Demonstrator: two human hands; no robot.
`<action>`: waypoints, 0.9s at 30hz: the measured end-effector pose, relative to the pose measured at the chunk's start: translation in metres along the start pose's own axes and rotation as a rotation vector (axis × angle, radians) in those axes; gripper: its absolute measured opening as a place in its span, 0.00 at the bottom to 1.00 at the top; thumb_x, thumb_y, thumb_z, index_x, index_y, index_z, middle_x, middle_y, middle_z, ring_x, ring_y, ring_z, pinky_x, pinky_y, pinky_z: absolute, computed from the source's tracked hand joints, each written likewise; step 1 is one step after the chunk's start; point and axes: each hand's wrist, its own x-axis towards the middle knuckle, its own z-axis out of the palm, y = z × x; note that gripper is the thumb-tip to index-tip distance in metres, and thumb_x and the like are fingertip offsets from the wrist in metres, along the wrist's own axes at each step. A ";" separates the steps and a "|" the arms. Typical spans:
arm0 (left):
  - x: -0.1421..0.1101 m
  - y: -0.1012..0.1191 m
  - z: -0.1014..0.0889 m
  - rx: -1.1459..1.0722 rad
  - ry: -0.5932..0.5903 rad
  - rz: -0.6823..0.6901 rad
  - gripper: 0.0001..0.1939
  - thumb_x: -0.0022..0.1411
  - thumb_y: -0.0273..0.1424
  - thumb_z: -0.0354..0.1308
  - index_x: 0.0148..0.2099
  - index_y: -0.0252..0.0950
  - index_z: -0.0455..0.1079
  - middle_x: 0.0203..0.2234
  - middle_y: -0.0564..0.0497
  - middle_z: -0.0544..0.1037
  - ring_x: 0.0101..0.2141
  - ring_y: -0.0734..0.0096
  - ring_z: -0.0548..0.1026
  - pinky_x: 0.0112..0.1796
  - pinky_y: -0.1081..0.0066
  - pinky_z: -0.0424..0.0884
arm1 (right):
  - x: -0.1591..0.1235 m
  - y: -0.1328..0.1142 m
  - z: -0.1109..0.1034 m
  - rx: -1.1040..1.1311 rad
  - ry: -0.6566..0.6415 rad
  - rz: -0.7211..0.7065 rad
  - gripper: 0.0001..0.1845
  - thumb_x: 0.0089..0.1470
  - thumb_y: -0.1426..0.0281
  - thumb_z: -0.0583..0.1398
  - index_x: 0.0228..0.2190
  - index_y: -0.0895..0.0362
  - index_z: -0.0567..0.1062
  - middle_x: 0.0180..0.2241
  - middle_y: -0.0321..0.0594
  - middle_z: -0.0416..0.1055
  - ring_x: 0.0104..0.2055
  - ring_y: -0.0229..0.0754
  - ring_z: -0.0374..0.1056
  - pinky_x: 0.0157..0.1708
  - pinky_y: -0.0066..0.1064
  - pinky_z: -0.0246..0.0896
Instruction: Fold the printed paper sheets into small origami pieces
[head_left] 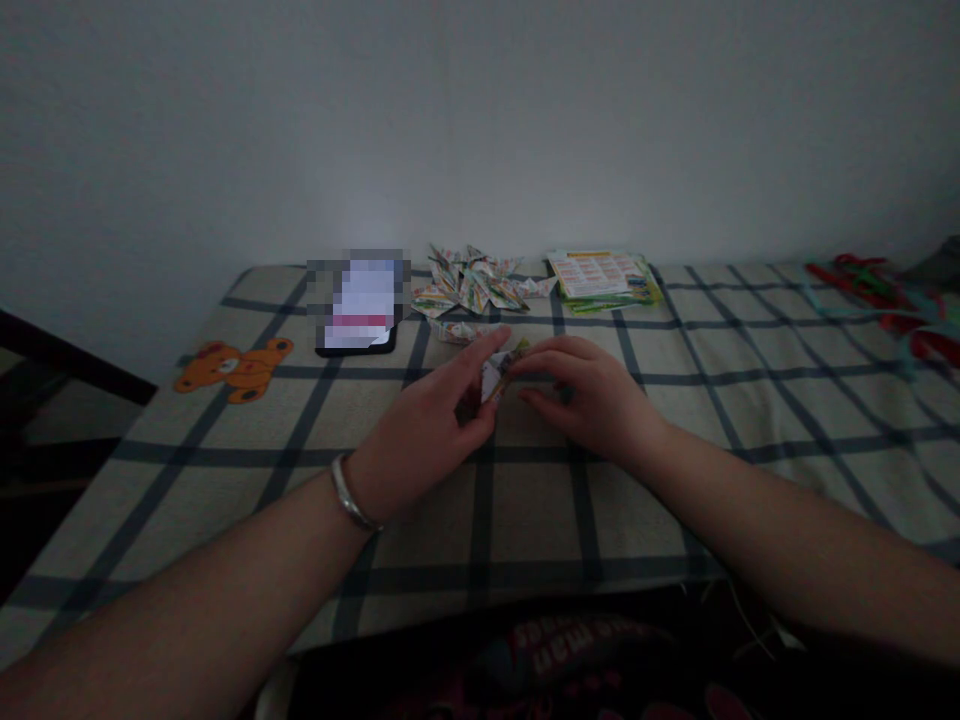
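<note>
Between my two hands, just above the checked tablecloth, is a small folded piece of printed paper [493, 376]. My left hand [427, 415], with a silver bangle at the wrist, pinches it between thumb and fingers. At the paper's right edge are the fingertips of my right hand [589, 390], the thumb a little apart below; they seem to touch it, and the exact grip is partly hidden. Right behind my left fingers lies another folded paper strip [457, 331]. Farther back sits a pile of pointed folded paper pieces [476, 283].
A lit phone [360, 305] stands at the back left, beside a flat orange bear cutout [234, 370]. Back right of the pile is a stack of printed paper sheets [600, 278]. Red and green ribbon-like items [874, 290] lie far right. A wall [480, 130] borders the table's back edge.
</note>
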 end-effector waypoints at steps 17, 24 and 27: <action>0.002 0.004 -0.007 0.107 0.000 0.087 0.10 0.63 0.24 0.54 0.44 0.37 0.73 0.37 0.54 0.78 0.41 0.69 0.75 0.45 0.68 0.68 | 0.002 -0.001 0.001 0.073 -0.156 0.094 0.10 0.53 0.69 0.63 0.40 0.54 0.77 0.41 0.39 0.77 0.44 0.41 0.72 0.46 0.35 0.66; 0.000 0.001 -0.005 0.160 0.027 0.077 0.08 0.62 0.25 0.57 0.43 0.39 0.74 0.37 0.54 0.79 0.40 0.67 0.75 0.44 0.67 0.69 | 0.002 -0.003 -0.001 -0.026 -0.182 0.038 0.15 0.47 0.67 0.67 0.39 0.54 0.76 0.39 0.37 0.78 0.43 0.45 0.72 0.46 0.38 0.62; 0.000 0.001 -0.005 0.165 0.026 0.070 0.09 0.62 0.26 0.57 0.44 0.39 0.74 0.37 0.53 0.79 0.40 0.66 0.76 0.43 0.66 0.69 | 0.002 -0.005 -0.002 -0.081 -0.178 0.016 0.15 0.47 0.65 0.67 0.39 0.54 0.76 0.38 0.37 0.78 0.43 0.46 0.72 0.46 0.39 0.61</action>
